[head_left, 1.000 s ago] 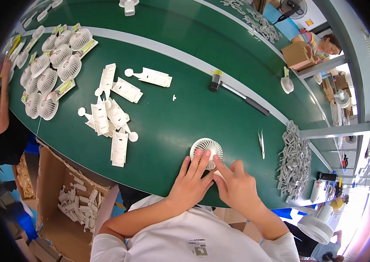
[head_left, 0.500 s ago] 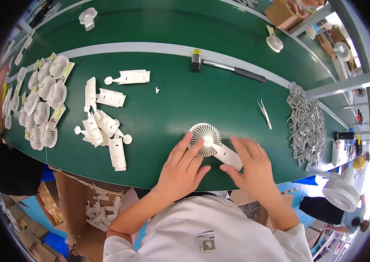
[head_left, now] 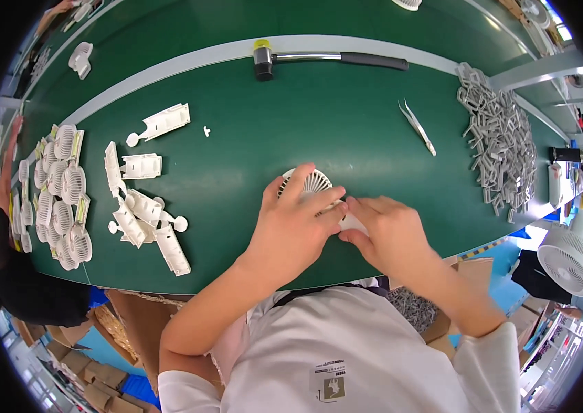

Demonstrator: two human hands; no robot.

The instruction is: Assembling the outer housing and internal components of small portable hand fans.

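A small white handheld fan (head_left: 315,182) with a ribbed round grille lies on the green table in front of me. My left hand (head_left: 293,230) is closed over the grille, its fingers curled round the near side. On the fan's handle, my right hand (head_left: 396,230) grips with thumb and fingers near the joint to the head. Both hands cover most of the handle and part of the grille. To the left lie several white plastic handle shells (head_left: 141,206), some with a round end piece. A tiny white part (head_left: 207,131) rests on the table farther off.
Rows of white fan heads (head_left: 61,196) fill the far left. Metal tweezers (head_left: 417,129) and a heap of grey loop-shaped parts (head_left: 501,141) lie to the right. A mallet (head_left: 333,58) rests along the back rail. A person's arm (head_left: 8,162) shows at the left edge.
My right hand has come in from beside the handle and closed on it, nearer my left hand. The left hand has curled tighter over the grille. The whole view has shifted.
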